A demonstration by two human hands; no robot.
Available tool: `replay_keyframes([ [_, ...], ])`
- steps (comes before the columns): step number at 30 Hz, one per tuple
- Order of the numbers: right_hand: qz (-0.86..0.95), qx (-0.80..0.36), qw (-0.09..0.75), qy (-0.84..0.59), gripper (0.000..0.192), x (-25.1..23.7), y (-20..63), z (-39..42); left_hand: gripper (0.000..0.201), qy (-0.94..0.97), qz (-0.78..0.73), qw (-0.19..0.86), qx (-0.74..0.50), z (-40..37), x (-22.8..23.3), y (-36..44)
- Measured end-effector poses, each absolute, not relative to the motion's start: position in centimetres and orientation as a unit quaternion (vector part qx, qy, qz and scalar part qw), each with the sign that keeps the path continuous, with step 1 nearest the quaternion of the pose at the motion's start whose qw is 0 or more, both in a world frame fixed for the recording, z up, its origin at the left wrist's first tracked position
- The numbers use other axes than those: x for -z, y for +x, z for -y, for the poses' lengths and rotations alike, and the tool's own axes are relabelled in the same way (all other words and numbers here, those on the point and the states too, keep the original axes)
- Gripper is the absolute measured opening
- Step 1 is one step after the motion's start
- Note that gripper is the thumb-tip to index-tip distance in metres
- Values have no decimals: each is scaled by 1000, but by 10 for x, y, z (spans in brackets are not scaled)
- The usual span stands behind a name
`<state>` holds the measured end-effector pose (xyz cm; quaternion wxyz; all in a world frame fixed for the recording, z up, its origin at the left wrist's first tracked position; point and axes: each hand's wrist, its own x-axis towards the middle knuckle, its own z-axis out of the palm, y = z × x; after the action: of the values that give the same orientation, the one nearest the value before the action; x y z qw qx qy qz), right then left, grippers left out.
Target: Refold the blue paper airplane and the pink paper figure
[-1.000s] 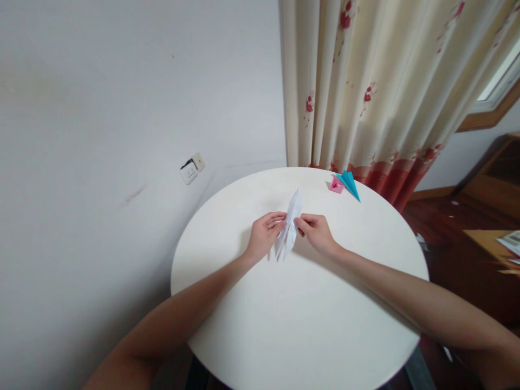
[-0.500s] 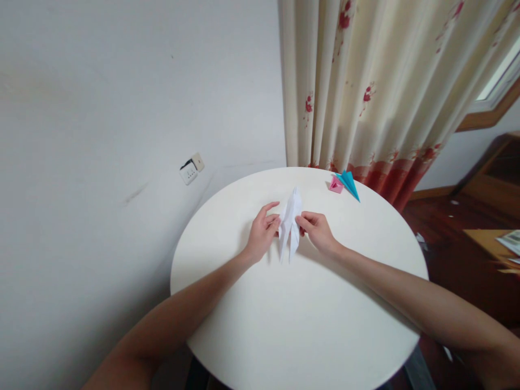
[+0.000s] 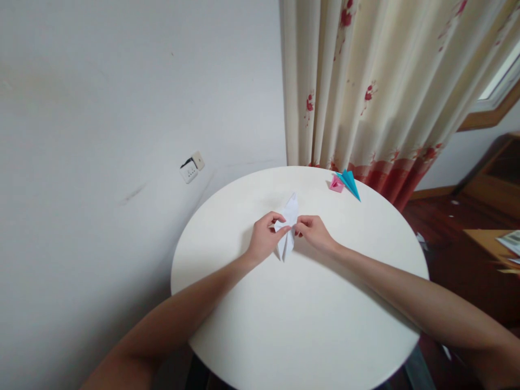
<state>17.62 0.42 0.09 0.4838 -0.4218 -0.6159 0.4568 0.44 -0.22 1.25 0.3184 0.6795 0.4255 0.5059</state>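
A folded white sheet of paper [image 3: 290,210] is held just over the round white table [image 3: 304,319], its pointed end away from me and two narrow flaps towards me. My left hand [image 3: 266,235] grips its left side, with the thumb pressed across the middle of the folds. On the right edge, my right hand [image 3: 314,230] pinches the paper between thumb and curled fingers. The fingers under the paper are partly hidden.
Near the table's far right edge lie a pink folded paper piece [image 3: 337,184] and a blue paper plane [image 3: 350,185], touching or overlapping. A floral curtain [image 3: 345,108] hangs behind. A wall socket [image 3: 189,172] is at the left.
My left thumb has moved right onto the middle of the paper, and its fingers have curled in. The paper has tilted and its near flaps have come closer together.
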Motion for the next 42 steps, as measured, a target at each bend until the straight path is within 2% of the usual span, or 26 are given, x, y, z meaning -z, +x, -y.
replay_keyframes([
  [7, 628, -431, 470, -446, 21, 2, 178, -8, 13, 724, -417, 259, -485, 7, -15, 5],
  [13, 616, -489, 445, -429, 21, -1, 179, -8, 14, 714, -426, 271, -485, 8, -15, 5],
  [17, 572, -535, 449, -431, 16, -5, 180, -5, 22, 675, -421, 335, -504, 3, -13, 3],
  [19, 555, -555, 453, -422, 16, -6, 180, -4, 32, 645, -404, 386, -522, 0, -12, 2],
  [22, 540, -564, 477, -403, 25, -5, 181, -6, 51, 583, -393, 465, -538, -5, -11, 0],
  [26, 555, -546, 500, -380, 35, -3, 184, -9, 41, 515, -364, 599, -495, -6, -18, -3],
  [29, 550, -579, 495, -343, 36, -3, 185, -9, 36, 492, -323, 683, -433, -5, -25, -5],
  [34, 529, -641, 474, -291, 32, -9, 185, -3, 33, 483, -301, 724, -389, -4, -27, -10],
  [42, 571, -629, 428, -307, 31, -13, 184, 3, 44, 515, -287, 730, -346, -3, -25, -13],
])
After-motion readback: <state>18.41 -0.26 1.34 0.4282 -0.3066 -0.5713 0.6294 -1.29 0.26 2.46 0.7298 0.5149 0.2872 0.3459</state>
